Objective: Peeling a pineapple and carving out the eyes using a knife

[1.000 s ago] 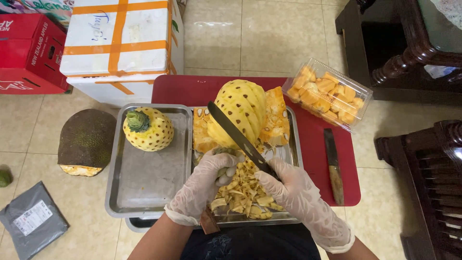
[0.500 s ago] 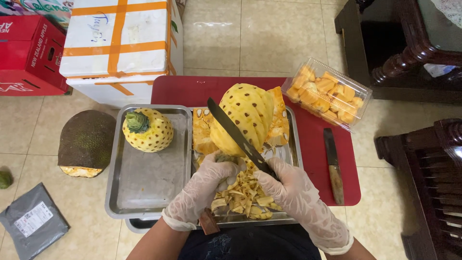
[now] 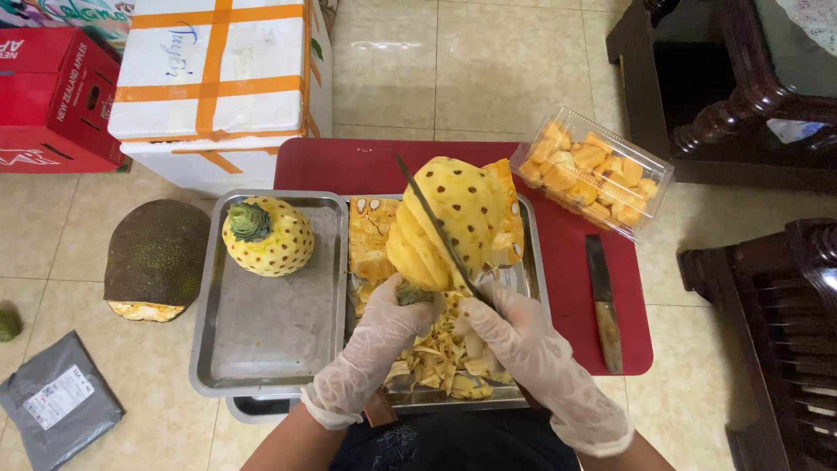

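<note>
Left hand point(image 3: 377, 347), gloved, closed around the stem end of a peeled pineapple point(image 3: 451, 223), tilted up over the right steel tray point(image 3: 528, 262). Right hand point(image 3: 514, 340), gloved too, gripping a long knife point(image 3: 433, 225), blade laid across the fruit. Peel scraps point(image 3: 440, 356) heaped beneath both hands. On the left tray point(image 3: 270, 331), a second peeled pineapple point(image 3: 268, 235). Clear box of fruit chunks point(image 3: 591, 172) and a spare knife point(image 3: 603, 301) on the red mat point(image 3: 567, 288). Half jackfruit point(image 3: 157, 259), white foam box point(image 3: 222, 83) on the floor.
</note>
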